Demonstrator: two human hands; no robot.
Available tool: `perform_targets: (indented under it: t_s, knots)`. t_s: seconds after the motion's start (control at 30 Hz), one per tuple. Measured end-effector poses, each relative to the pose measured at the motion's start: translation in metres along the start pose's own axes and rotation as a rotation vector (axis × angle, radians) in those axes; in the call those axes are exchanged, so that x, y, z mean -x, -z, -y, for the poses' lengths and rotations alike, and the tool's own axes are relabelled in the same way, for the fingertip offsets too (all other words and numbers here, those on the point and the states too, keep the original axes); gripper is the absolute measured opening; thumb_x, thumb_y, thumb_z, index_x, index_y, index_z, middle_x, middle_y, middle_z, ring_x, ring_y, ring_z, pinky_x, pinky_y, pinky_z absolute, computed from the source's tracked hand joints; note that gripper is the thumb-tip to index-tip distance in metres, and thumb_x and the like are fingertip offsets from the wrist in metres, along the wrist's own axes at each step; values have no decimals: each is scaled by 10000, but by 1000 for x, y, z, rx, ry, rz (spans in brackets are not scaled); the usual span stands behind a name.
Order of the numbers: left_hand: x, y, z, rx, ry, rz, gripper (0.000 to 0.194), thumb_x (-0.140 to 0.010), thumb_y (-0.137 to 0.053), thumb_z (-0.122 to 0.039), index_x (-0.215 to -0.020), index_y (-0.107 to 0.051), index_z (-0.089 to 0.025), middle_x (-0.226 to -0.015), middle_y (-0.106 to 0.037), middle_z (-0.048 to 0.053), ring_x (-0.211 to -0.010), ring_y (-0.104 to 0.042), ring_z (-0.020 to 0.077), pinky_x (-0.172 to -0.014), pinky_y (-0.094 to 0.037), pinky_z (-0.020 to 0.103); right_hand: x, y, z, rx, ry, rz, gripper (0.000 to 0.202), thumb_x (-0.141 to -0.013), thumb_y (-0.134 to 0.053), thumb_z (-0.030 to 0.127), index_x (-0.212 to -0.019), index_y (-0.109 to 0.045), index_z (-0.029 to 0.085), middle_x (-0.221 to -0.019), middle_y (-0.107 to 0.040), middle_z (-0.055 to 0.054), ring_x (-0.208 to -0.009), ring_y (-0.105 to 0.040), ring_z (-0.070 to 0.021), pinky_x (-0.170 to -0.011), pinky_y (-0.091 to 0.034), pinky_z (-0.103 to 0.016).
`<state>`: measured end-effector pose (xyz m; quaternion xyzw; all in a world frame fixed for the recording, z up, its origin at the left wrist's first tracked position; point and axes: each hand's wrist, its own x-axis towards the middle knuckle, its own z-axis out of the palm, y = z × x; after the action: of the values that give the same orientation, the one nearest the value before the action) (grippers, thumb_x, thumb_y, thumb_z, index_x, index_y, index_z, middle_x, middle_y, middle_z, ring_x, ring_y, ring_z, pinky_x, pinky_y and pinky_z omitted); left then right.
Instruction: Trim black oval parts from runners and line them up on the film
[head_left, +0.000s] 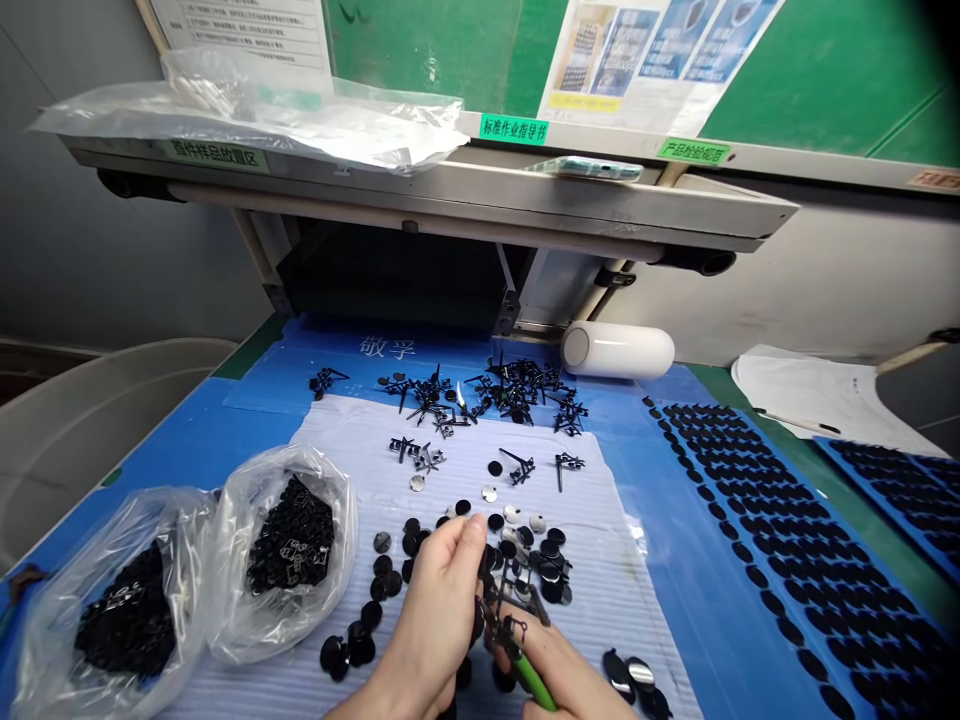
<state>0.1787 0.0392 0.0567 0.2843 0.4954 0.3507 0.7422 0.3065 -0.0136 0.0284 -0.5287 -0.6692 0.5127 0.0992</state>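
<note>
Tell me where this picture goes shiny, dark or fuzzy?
In the head view, several glossy round black discs flash white with glare; the recess below the long grey shelf sits in deep shadow, and the upper right corner goes black; also in the head view, small print on the white paper sheet at upper left is too soft to read.
</note>
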Motion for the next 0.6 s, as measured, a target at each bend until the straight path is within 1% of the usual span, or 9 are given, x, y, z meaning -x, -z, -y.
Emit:
perform_targets:
  t_s: [0.07,0.13,0.2,0.3,0.37,0.47,0.53,0.6]
  knots:
    - [-2,3,1,41,3,-20,335,-780,-443,-456,-601,-320,-201,-468,-219,-99,-418,-182,46,-387,-156,174,-1,0,3,20,23,-61,510,-505,-350,105,-973,-539,177,-866,-579,-46,-787,-504,-196,-726,-411,-279]
    - [-4,8,2,88,11,-13,331,-775,-458,-454,-607,-326,-201,-454,-205,-107,-397,-163,37,-368,-132,163,-4,1,6,34,29,-123,443,-511,-347,97,-900,-545,172,-825,-573,-39,-744,-499,-185,-689,-417,-268]
    - [-4,15,2,129,0,22,339,-767,-479,-447,-596,-321,-201,-428,-201,-115,-366,-129,28,-344,-85,165,-7,4,8,18,4,-183,433,-537,-345,89,-918,-534,169,-837,-570,-38,-779,-508,-187,-713,-415,-269]
    - [-3,25,1,155,-26,54,336,-751,-529,-400,-570,-332,-196,-368,-222,-125,-324,-111,18,-325,-53,174,-12,8,8,-29,-27,-232,511,-564,-354,82,-1046,-493,179,-948,-564,-43,-936,-495,-201,-812,-387,-280]
    - [-1,29,1,169,-30,36,335,-748,-541,-386,-558,-344,-192,-341,-239,-125,-307,-114,14,-321,-52,175,-15,8,6,-39,-29,-216,597,-554,-363,74,-1134,-449,184,-1069,-532,-51,-1072,-431,-217,-886,-347,-300]
    - [0,31,1,202,-21,19,345,-741,-552,-381,-544,-341,-192,-327,-244,-125,-292,-111,10,-318,-39,181,-19,6,3,-51,-89,-160,702,-555,-378,81,-1252,-352,166,-1273,-397,-70,-1227,-263,-236,-987,-239,-352]
    - [1,30,2,211,-10,24,345,-741,-557,-371,-541,-343,-189,-332,-250,-123,-292,-114,7,-322,-36,181,-21,5,1,-64,-153,-126,741,-562,-386,95,-1296,-295,147,-1359,-283,-77,-1269,-170,-238,-1021,-167,-371]
    - [1,29,3,220,0,32,343,-743,-556,-369,-541,-348,-185,-337,-253,-122,-296,-114,5,-326,-33,179,-22,5,0,-74,-189,-100,762,-565,-387,105,-1316,-263,133,-1396,-205,-79,-1283,-119,-231,-1034,-124,-370]
